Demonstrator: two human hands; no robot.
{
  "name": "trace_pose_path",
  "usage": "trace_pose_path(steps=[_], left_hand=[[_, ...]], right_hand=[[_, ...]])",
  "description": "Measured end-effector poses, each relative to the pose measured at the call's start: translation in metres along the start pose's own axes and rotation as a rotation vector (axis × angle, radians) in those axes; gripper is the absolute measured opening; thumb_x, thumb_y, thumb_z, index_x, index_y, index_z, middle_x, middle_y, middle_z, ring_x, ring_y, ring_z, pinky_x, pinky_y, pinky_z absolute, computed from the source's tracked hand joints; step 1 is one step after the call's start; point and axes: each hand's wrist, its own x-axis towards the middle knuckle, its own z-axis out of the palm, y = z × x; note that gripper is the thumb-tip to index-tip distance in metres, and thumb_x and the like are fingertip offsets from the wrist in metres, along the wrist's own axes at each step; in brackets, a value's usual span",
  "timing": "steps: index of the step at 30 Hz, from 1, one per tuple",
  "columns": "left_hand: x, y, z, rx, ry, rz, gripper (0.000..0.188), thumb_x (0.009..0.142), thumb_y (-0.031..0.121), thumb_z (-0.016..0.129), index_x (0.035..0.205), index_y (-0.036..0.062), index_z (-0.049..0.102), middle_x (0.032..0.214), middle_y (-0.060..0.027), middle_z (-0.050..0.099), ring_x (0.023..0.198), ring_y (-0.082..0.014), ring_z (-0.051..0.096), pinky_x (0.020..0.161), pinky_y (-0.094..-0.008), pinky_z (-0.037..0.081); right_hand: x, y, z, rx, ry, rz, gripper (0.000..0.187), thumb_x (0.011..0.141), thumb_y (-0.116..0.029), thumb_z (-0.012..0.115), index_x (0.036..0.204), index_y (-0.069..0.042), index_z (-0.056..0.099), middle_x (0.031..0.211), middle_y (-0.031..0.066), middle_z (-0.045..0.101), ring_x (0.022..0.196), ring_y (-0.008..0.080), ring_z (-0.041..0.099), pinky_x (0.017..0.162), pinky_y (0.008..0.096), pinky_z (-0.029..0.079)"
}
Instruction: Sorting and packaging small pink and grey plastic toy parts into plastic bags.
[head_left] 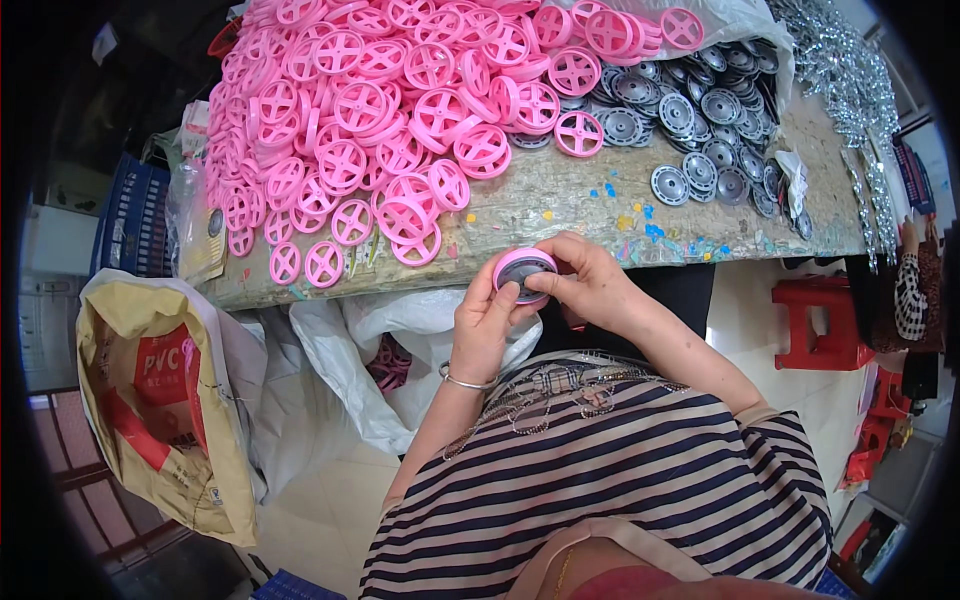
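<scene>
Between my two hands, just off the front edge of the table, is a pink plastic wheel ring (500, 263) with a dark grey disc (520, 268) set in it. My left hand (485, 318) grips its left side, thumb on the disc. From the right, my right hand (590, 283) closes on the rim, its thumb also pressing on the disc. Whether the disc sits fully in the ring cannot be told. Beyond them a big heap of pink spoked rings (360, 105) covers the table, with a pile of dark grey discs (720, 105) to its right.
The worn wooden table (640, 225) carries scattered blue and yellow specks. Silver tinsel (840, 75) hangs at the right end. An open paper sack (160, 390) stands at the left; a white plastic bag (350, 375) hangs below the table edge. A red stool (818, 323) is at the right.
</scene>
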Motion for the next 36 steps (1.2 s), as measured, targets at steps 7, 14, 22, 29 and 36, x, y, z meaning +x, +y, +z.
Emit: trace_pose_path(steps=[7, 14, 22, 29, 36], left_hand=[[0.002, 0.001, 0.006, 0.056, 0.011, 0.155, 0.054, 0.094, 0.011, 0.052, 0.142, 0.0035, 0.028, 0.134, -0.0117, 0.043, 0.119, -0.0233, 0.049, 0.101, -0.0380, 0.042], [0.010, 0.014, 0.017, 0.350, 0.007, 0.227, 0.050, 0.087, 0.017, 0.067, 0.129, 0.0016, 0.045, 0.128, -0.0124, 0.052, 0.114, -0.0179, 0.052, 0.097, -0.0306, 0.042], [0.001, 0.004, 0.019, 0.302, 0.096, 0.190, 0.031, 0.090, 0.015, 0.062, 0.117, 0.0017, 0.054, 0.119, -0.0124, 0.060, 0.106, -0.0159, 0.056, 0.093, -0.0283, 0.045], [-0.021, 0.018, -0.013, 0.480, 0.324, 0.280, 0.030, 0.100, 0.020, 0.040, 0.116, -0.0003, 0.054, 0.110, -0.0104, 0.061, 0.101, -0.0161, 0.057, 0.091, -0.0286, 0.044], [-0.087, 0.032, -0.139, 1.073, 0.573, 0.234, 0.029, 0.097, 0.020, 0.045, 0.112, -0.0015, 0.057, 0.104, -0.0119, 0.062, 0.092, -0.0204, 0.060, 0.085, -0.0305, 0.046]], right_hand=[[-0.006, -0.021, 0.002, 0.352, -0.015, 0.121, 0.023, 0.089, -0.015, 0.062, 0.107, -0.001, 0.060, 0.091, 0.0040, 0.063, 0.083, 0.0090, 0.058, 0.075, 0.0255, 0.049], [-0.009, -0.020, 0.006, 0.243, -0.025, 0.058, 0.023, 0.090, -0.013, 0.061, 0.108, -0.001, 0.059, 0.091, 0.0039, 0.064, 0.083, 0.0082, 0.057, 0.076, 0.0249, 0.048], [-0.006, -0.014, 0.007, 0.229, -0.068, 0.087, 0.022, 0.090, -0.012, 0.060, 0.109, -0.001, 0.060, 0.092, 0.0024, 0.063, 0.084, 0.0077, 0.056, 0.075, 0.0248, 0.048], [0.005, 0.000, 0.002, 0.091, 0.021, -0.061, 0.028, 0.090, -0.020, 0.060, 0.111, -0.001, 0.058, 0.093, 0.0093, 0.063, 0.084, 0.0144, 0.059, 0.075, 0.0295, 0.048], [0.088, 0.042, -0.081, -0.783, 0.591, -0.482, 0.052, 0.083, -0.021, 0.066, 0.127, -0.001, 0.047, 0.126, 0.0187, 0.048, 0.102, 0.0315, 0.052, 0.088, 0.0371, 0.046]])
